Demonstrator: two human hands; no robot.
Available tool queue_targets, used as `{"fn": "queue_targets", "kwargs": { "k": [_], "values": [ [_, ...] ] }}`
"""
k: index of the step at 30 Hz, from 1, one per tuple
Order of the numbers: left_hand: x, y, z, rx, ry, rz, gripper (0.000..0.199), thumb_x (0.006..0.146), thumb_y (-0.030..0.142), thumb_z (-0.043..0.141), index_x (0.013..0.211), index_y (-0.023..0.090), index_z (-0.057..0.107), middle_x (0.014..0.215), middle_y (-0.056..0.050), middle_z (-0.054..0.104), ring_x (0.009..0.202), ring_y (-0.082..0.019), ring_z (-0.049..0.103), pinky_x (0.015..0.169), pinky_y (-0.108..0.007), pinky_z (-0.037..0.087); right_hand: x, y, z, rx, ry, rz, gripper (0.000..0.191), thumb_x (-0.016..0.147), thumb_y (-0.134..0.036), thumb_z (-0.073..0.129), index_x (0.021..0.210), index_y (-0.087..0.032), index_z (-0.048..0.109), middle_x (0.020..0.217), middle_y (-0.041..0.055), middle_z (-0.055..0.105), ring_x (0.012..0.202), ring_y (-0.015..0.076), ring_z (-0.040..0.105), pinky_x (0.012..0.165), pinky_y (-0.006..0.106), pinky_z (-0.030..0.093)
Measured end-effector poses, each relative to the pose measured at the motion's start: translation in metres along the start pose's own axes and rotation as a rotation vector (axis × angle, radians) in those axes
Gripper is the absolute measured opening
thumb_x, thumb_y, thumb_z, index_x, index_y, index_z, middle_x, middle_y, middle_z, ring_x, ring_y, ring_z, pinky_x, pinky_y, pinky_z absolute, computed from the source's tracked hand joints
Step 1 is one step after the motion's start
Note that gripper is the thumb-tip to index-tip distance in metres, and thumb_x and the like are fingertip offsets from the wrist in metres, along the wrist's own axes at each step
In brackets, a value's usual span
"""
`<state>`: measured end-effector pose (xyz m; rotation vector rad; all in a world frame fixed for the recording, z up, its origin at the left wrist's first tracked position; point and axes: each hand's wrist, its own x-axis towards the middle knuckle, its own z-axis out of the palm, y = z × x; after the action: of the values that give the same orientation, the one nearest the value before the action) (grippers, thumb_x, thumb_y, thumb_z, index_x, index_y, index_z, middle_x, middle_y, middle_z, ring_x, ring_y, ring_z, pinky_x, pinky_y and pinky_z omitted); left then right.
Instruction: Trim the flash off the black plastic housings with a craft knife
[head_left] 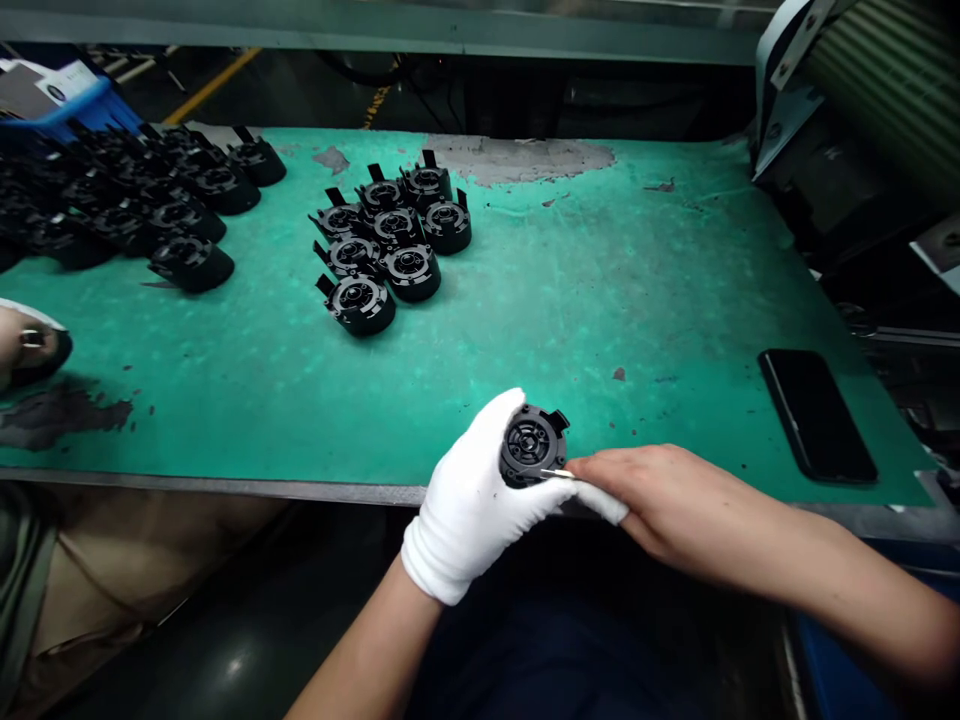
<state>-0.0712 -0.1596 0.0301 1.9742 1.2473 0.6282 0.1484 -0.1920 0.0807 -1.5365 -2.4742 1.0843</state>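
Note:
My left hand [480, 490], in a white glove, is closed around a round black plastic part [528, 440] just above the table's front edge. The part's ribbed face with a central hub points up, and a small tab sticks out at its upper right. My bare right hand [660, 490] is closed at the part's lower right side. From its fingertips a thin, pale, pointed tool [556, 474] reaches over the part's rim; the rest of the tool is hidden. White fabric shows under the right fingers, and I cannot tell whether it all belongs to the left glove.
Several similar black parts [361, 305] stand grouped on the worn green tabletop [585, 300], with a larger cluster [191, 262] at left. A phone [817, 415] lies at right. Another person's hand [30, 345] is at the left edge. Machinery [862, 150] borders the right side.

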Motion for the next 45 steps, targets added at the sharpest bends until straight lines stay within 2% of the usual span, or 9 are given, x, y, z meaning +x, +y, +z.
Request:
{"fn": "queue_targets", "kwargs": {
  "k": [3, 6, 8, 11, 16, 25, 32, 40, 45],
  "values": [
    [0.006, -0.007, -0.017, 0.014, -0.052, 0.059, 0.083, 0.083, 0.047, 0.073, 0.152, 0.022, 0.034, 0.157, -0.009, 0.044, 0.143, -0.024, 0.045, 0.121, -0.041, 0.038, -0.01, 0.006, 0.001, 0.008, 0.048, 0.014, 0.045, 0.083, -0.007, 0.048, 0.118, -0.027, 0.069, 0.115, 0.003, 0.075, 0.1, 0.0227, 0.072, 0.085, 0.032, 0.057],
    [0.01, -0.021, -0.033, 0.01, 0.157, 0.04, 0.063, 0.093, 0.04, 0.061, 0.149, 0.023, 0.039, 0.156, -0.008, 0.044, 0.145, -0.023, 0.041, 0.123, -0.042, 0.034, -0.025, 0.02, 0.009, 0.042, 0.177, 0.067, 0.049, 0.089, -0.012, 0.045, 0.131, -0.029, 0.063, 0.129, 0.0024, 0.069, 0.114, 0.0227, 0.067, 0.094, 0.035, 0.054],
    [0.011, -0.026, -0.034, -0.017, 0.253, 0.001, 0.065, 0.092, 0.044, 0.063, 0.149, 0.022, 0.038, 0.156, -0.01, 0.043, 0.145, -0.025, 0.041, 0.121, -0.044, 0.035, -0.032, 0.027, 0.013, 0.057, 0.226, 0.094, 0.049, 0.092, -0.015, 0.042, 0.135, -0.031, 0.06, 0.132, 0.0018, 0.067, 0.118, 0.0226, 0.064, 0.095, 0.036, 0.052],
    [0.01, -0.022, -0.02, 0.013, 0.203, 0.016, 0.089, 0.078, 0.052, 0.077, 0.149, 0.02, 0.036, 0.154, -0.014, 0.044, 0.142, -0.029, 0.044, 0.119, -0.048, 0.038, -0.033, 0.03, 0.016, 0.078, 0.233, 0.1, 0.046, 0.095, -0.018, 0.041, 0.133, -0.031, 0.062, 0.122, 0.0022, 0.07, 0.109, 0.021, 0.066, 0.089, 0.034, 0.053],
    [0.005, -0.007, 0.007, 0.085, 0.117, 0.074, 0.095, 0.074, 0.042, 0.081, 0.151, 0.019, 0.03, 0.147, -0.014, 0.05, 0.138, -0.028, 0.048, 0.119, -0.046, 0.039, -0.022, 0.029, 0.013, -0.009, 0.249, 0.107, 0.04, 0.1, -0.027, 0.042, 0.134, -0.03, 0.062, 0.105, 0.0032, 0.07, 0.094, 0.0204, 0.066, 0.079, 0.035, 0.051],
    [0.003, -0.01, 0.008, 0.102, 0.093, 0.086, 0.096, 0.075, 0.046, 0.079, 0.151, 0.02, 0.029, 0.146, -0.013, 0.052, 0.137, -0.027, 0.05, 0.118, -0.043, 0.041, -0.004, 0.033, 0.011, -0.326, 0.296, 0.162, 0.041, 0.098, -0.025, 0.044, 0.132, -0.035, 0.063, 0.098, 0.0023, 0.071, 0.085, 0.0221, 0.067, 0.064, 0.032, 0.047],
    [0.001, -0.009, 0.011, 0.105, 0.118, 0.076, 0.092, 0.077, 0.046, 0.077, 0.151, 0.021, 0.029, 0.145, -0.013, 0.052, 0.135, -0.029, 0.052, 0.115, -0.046, 0.043, -0.005, 0.03, 0.011, -0.223, 0.254, 0.146, 0.038, 0.102, -0.031, 0.039, 0.131, -0.035, 0.064, 0.099, 0.0027, 0.071, 0.083, 0.0197, 0.068, 0.071, 0.031, 0.049],
    [0.0, 0.001, 0.026, 0.147, 0.271, 0.079, 0.082, 0.078, 0.042, 0.076, 0.145, 0.017, 0.037, 0.139, -0.015, 0.056, 0.131, -0.03, 0.055, 0.112, -0.046, 0.047, 0.0, 0.018, 0.021, -0.371, 0.336, 0.285, 0.038, 0.099, -0.028, 0.046, 0.132, -0.032, 0.063, 0.09, 0.0032, 0.069, 0.08, 0.0224, 0.067, 0.06, 0.031, 0.041],
    [-0.001, 0.002, 0.033, 0.14, 0.301, 0.079, 0.083, 0.077, 0.041, 0.076, 0.146, 0.016, 0.036, 0.137, -0.016, 0.057, 0.13, -0.031, 0.056, 0.11, -0.047, 0.048, -0.003, 0.014, 0.028, -0.242, 0.347, 0.25, 0.038, 0.101, -0.03, 0.042, 0.134, -0.032, 0.062, 0.095, 0.0038, 0.07, 0.084, 0.0211, 0.068, 0.068, 0.031, 0.046]
  ]
}}
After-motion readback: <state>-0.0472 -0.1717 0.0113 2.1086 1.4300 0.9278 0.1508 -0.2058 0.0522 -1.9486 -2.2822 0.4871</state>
